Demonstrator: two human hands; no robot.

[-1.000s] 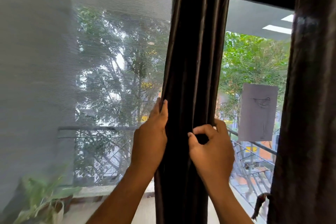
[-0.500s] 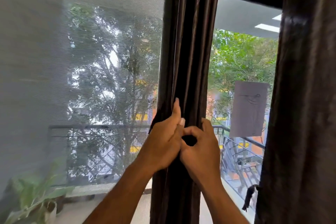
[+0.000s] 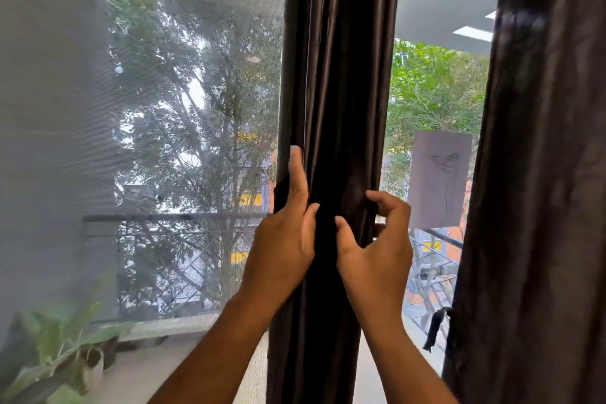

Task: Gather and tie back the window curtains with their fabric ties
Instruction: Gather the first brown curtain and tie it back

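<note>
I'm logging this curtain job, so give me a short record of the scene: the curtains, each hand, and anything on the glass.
middle curtain: dark brown satin curtain, gathered into a narrow bunch
left hand: on the bunch's left edge, index finger up
right hand: fingers curled at the bunch's right side
tie: cannot tell if fastened
right curtain: second dark brown curtain, hanging loose
glass: pale paper sheet with a sketch
</note>
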